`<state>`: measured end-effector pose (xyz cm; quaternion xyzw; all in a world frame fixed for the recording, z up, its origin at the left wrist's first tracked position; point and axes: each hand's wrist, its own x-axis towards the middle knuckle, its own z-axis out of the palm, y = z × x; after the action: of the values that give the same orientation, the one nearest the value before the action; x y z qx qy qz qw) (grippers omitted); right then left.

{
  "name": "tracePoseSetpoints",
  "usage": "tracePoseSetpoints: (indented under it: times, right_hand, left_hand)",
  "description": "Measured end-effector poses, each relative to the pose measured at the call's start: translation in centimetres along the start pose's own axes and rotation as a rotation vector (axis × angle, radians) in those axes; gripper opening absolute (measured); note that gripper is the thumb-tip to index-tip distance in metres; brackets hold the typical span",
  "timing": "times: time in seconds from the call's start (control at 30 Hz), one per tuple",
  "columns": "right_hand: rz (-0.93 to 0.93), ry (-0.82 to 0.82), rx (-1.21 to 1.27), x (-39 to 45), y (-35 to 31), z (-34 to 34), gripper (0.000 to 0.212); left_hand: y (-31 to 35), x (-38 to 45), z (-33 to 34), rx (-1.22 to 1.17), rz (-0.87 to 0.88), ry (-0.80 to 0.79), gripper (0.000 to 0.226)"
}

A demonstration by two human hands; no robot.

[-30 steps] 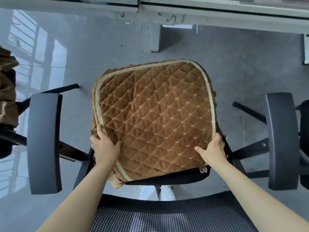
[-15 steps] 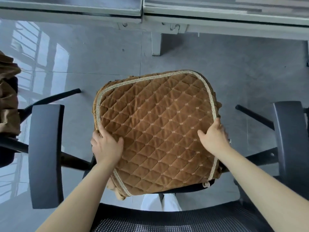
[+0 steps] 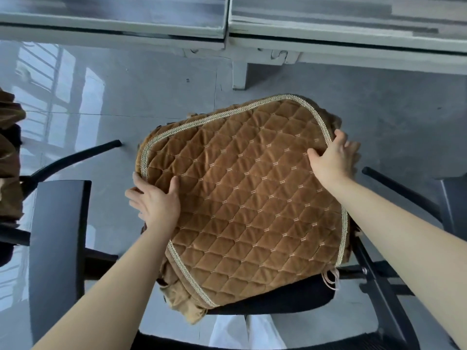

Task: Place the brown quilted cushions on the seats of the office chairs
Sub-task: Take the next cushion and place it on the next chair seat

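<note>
Cushion (image 3: 247,203): brown, diamond-quilted, pale braided trim along the border. Lies on the seat (image 3: 278,303) of a black office chair, turned askew so one corner points toward the far right; a strip of black seat shows at the near edge. Brown skirt fabric bunches under the near-left corner, and a pale tie cord hangs at the near-right corner.

Left hand (image 3: 154,203): laid on the cushion's left edge, thumb resting on the quilted top, fingers spread along and over the trim.

Right hand (image 3: 333,157): at the far-right corner, thumb on top, fingers wrapped over the edge, gripping the cushion; fingertips blurred.

Chair fittings: left armrest (image 3: 58,248), black and flat, beside the left forearm; right armrest (image 3: 454,198), partly cut off by the frame edge; mesh backrest top at the bottom edge.

Surroundings: glossy grey tiled floor (image 3: 126,97) with window reflections; pale tabletop (image 3: 113,21) and its leg across the far side; more brown fabric (image 3: 8,173) on a neighbouring chair at the left edge; white trouser legs (image 3: 242,332) below the seat.
</note>
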<state>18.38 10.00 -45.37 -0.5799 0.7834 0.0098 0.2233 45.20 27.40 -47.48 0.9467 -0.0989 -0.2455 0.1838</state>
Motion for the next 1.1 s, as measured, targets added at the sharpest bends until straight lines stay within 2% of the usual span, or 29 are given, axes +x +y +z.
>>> tracePoseSetpoints:
  times: [0.07, 0.13, 0.2, 0.27, 0.33, 0.37, 0.43, 0.5, 0.6, 0.8, 0.87, 0.93, 1.1]
  right_hand:
    - [0.026, -0.026, -0.127, 0.3, -0.2, 0.2, 0.065]
    - [-0.019, -0.038, -0.237, -0.2, -0.9, 0.4, 0.064]
    - [-0.278, 0.002, -0.298, -1.6, -2.1, 1.2, 0.073]
    - [-0.635, -0.046, -0.291, -3.2, -3.6, 2.5, 0.071]
    - [-0.903, -0.180, -0.370, -4.1, -4.7, 4.3, 0.062]
    - [-0.958, -0.232, -0.422, -4.1, -4.9, 5.0, 0.059]
    - [-0.928, -0.277, -0.479, -2.9, -4.6, 5.9, 0.058]
    - [-0.814, -0.263, -0.476, -1.4, -3.7, 6.1, 0.064]
    - [-0.663, -0.188, -0.435, 0.0, -1.6, 5.4, 0.067]
    - [-0.523, -0.049, -0.321, -2.0, 4.0, 4.2, 0.059]
    - [-0.448, -0.037, -0.264, -4.4, 4.9, 4.3, 0.061]
    - [-0.406, -0.091, -0.273, -7.8, 6.0, 5.1, 0.067]
    - [-0.444, -0.118, -0.417, -12.4, 9.5, 7.3, 0.073]
  left_hand:
    - [-0.3, 0.2, 0.0, 0.116, 0.007, 0.044, 0.085]
    - [0.0, 0.0, 0.0, 0.219, 0.148, 0.074, 0.078]
    - [1.2, -0.6, 0.4, 0.325, 0.478, 0.035, 0.072]
    - [2.8, -1.0, 1.4, 0.445, 0.748, -0.083, 0.066]
    - [3.8, -0.6, 2.5, 0.555, 0.825, -0.208, 0.064]
    - [3.9, 0.0, 2.8, 0.600, 0.825, -0.242, 0.065]
    - [3.6, 1.2, 3.2, 0.645, 0.827, -0.263, 0.068]
    - [3.3, 2.2, 3.1, 0.626, 0.832, -0.251, 0.072]
    - [2.6, 3.5, 2.6, 0.614, 0.786, -0.188, 0.076]
    - [-0.6, 3.1, 1.6, 0.508, 0.619, -0.127, 0.076]
    - [-2.0, 1.4, 1.6, 0.536, 0.636, -0.101, 0.079]
    - [-3.7, -0.9, 2.1, 0.583, 0.676, -0.093, 0.083]
    - [-7.9, -5.8, 4.2, 0.699, 0.759, -0.167, 0.090]
